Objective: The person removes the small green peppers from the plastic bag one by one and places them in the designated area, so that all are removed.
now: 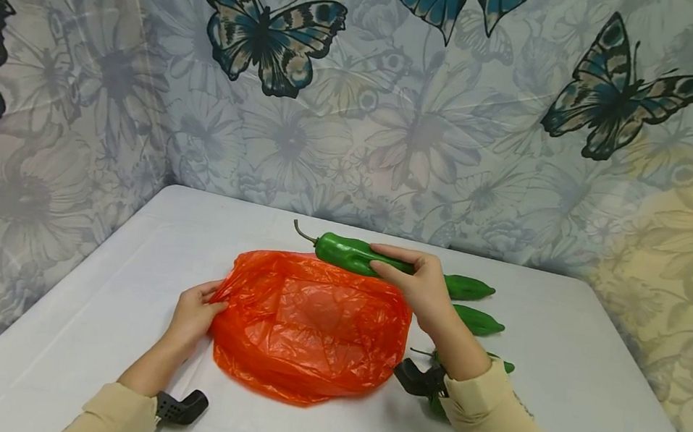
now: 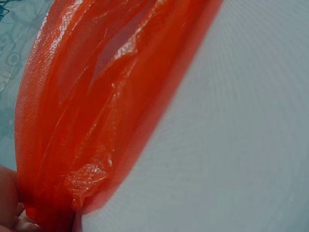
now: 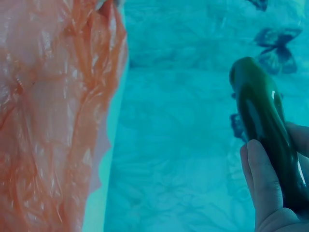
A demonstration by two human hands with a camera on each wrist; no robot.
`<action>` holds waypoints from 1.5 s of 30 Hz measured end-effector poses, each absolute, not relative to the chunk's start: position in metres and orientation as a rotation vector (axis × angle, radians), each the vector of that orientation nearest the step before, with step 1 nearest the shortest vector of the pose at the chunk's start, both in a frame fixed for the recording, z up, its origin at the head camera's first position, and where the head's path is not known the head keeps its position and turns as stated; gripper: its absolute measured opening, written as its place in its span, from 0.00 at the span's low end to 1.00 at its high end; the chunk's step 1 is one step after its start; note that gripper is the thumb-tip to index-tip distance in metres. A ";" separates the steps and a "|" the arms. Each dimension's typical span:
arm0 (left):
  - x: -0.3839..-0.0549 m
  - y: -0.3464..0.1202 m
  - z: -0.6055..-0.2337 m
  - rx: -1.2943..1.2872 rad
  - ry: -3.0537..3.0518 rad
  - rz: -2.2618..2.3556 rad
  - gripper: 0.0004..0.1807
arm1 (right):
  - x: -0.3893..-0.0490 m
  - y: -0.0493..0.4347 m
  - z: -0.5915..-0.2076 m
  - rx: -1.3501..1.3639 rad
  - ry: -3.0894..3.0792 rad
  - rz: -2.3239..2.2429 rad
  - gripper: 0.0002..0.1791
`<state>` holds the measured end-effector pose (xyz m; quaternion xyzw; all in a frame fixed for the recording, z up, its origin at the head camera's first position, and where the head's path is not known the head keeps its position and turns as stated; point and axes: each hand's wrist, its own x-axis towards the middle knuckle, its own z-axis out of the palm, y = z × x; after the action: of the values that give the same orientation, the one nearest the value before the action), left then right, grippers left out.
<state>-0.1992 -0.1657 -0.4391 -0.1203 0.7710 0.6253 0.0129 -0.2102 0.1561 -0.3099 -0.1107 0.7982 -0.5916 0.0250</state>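
Note:
An orange plastic bag (image 1: 308, 328) lies crumpled on the white table (image 1: 592, 394). My left hand (image 1: 197, 313) pinches its left edge; the left wrist view shows the bag (image 2: 91, 111) bunched by my fingers. My right hand (image 1: 419, 284) grips a long green pepper (image 1: 351, 254) with a curved stem, held level just above the bag's far edge. In the right wrist view the pepper (image 3: 268, 130) lies across my fingers (image 3: 263, 186), with the bag (image 3: 53, 116) to the left.
Three more green peppers lie on the table to the right of the bag, one (image 1: 468, 288) behind my right hand, another (image 1: 478, 322) nearer, a third (image 1: 501, 364) partly hidden by my forearm. A butterfly-print cloth (image 1: 362, 94) hangs behind the table.

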 end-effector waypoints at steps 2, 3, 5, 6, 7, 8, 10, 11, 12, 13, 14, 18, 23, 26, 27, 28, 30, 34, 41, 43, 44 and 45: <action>-0.199 -0.166 -0.439 -0.374 2.396 1.949 0.25 | -0.203 0.162 -0.308 -0.337 2.489 -1.808 0.22; -0.199 -0.166 -0.439 -0.374 2.392 1.946 0.25 | -0.199 0.165 -0.308 -0.337 2.500 -1.794 0.22; -0.198 -0.166 -0.439 -0.373 2.390 1.947 0.25 | -0.192 0.171 -0.309 -0.342 2.518 -1.768 0.23; -0.198 -0.166 -0.439 -0.373 2.389 1.948 0.25 | -0.188 0.174 -0.309 -0.348 2.521 -1.760 0.23; -0.198 -0.166 -0.439 -0.374 2.388 1.949 0.25 | -0.184 0.177 -0.310 -0.357 2.523 -1.751 0.23; -0.197 -0.166 -0.439 -0.373 2.386 1.952 0.25 | -0.180 0.180 -0.311 -0.370 2.523 -1.744 0.23; -0.198 -0.166 -0.440 -0.372 2.389 1.952 0.25 | -0.173 0.186 -0.313 -0.391 2.532 -1.723 0.24; -0.198 -0.166 -0.439 -0.373 2.392 1.951 0.25 | -0.169 0.189 -0.314 -0.399 2.538 -1.708 0.24; -0.198 -0.166 -0.439 -0.374 2.392 1.952 0.25 | -0.166 0.192 -0.315 -0.409 2.542 -1.698 0.24; -0.197 -0.166 -0.439 -0.376 2.393 1.951 0.25 | -0.162 0.195 -0.316 -0.410 2.550 -1.683 0.24; -0.197 -0.166 -0.439 -0.378 2.394 1.950 0.25 | -0.159 0.198 -0.316 -0.410 2.560 -1.670 0.24; -0.197 -0.166 -0.440 -0.385 2.386 1.949 0.25 | -0.146 0.208 -0.317 -0.415 2.580 -1.665 0.22; -0.197 -0.165 -0.440 -0.380 2.381 1.949 0.25 | -0.130 0.220 -0.318 -0.475 2.547 -1.727 0.19; -0.197 -0.165 -0.440 -0.373 2.392 1.947 0.25 | -0.121 0.227 -0.320 -0.530 2.557 -1.734 0.19; -0.197 -0.164 -0.440 -0.368 2.400 1.943 0.25 | -0.118 0.229 -0.321 -0.540 2.558 -1.735 0.19; -0.198 -0.164 -0.440 -0.364 2.408 1.939 0.25 | -0.115 0.232 -0.322 -0.549 2.565 -1.739 0.19; -0.198 -0.164 -0.440 -0.355 2.418 1.934 0.25 | -0.109 0.237 -0.325 -0.548 2.583 -1.752 0.19; -0.198 -0.164 -0.440 -0.354 2.419 1.939 0.25 | -0.099 0.249 -0.333 -0.549 2.574 -1.790 0.19; -0.199 -0.165 -0.439 -0.363 2.426 1.935 0.24 | -0.084 0.269 -0.345 -0.488 2.514 -1.821 0.19; -0.199 -0.165 -0.439 -0.366 2.427 1.933 0.24 | -0.080 0.274 -0.349 -0.442 2.508 -1.819 0.19; -0.198 -0.165 -0.439 -0.367 2.426 1.934 0.24 | -0.078 0.276 -0.350 -0.421 2.511 -1.811 0.19; -0.198 -0.165 -0.439 -0.366 2.425 1.937 0.24 | -0.076 0.278 -0.352 -0.402 2.510 -1.804 0.19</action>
<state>-0.1981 -0.1652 -0.4388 -0.1171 0.7760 0.6197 0.0084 -0.0757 0.2785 -0.3519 -0.1291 0.8052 -0.5787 0.0124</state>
